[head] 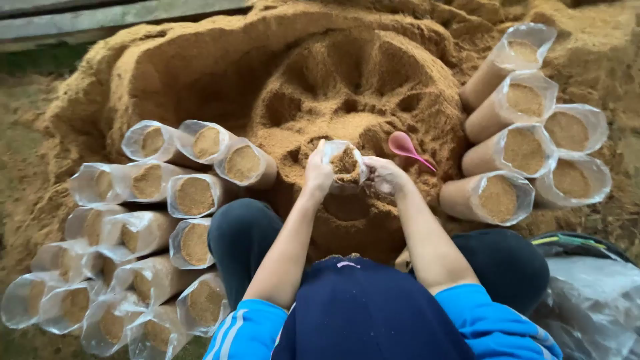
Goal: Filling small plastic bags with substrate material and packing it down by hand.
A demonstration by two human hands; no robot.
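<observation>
A clear plastic bag [345, 165] partly filled with brown sawdust stands in front of me on the sawdust heap [220, 67]. My left hand [317, 172] grips the bag's left side near its mouth. My right hand [385, 176] holds the bag's right rim, fingers curled on the plastic. A pink plastic scoop [408, 149] lies on the heap just beyond my right hand, apart from it. My knees in dark trousers flank the bag.
Several filled clear bags lie stacked on their sides at the left [193, 195] and several more at the right [517, 150]. A pile of empty plastic bags [590, 293] sits at the lower right. Wooden boards [100, 17] run along the top left.
</observation>
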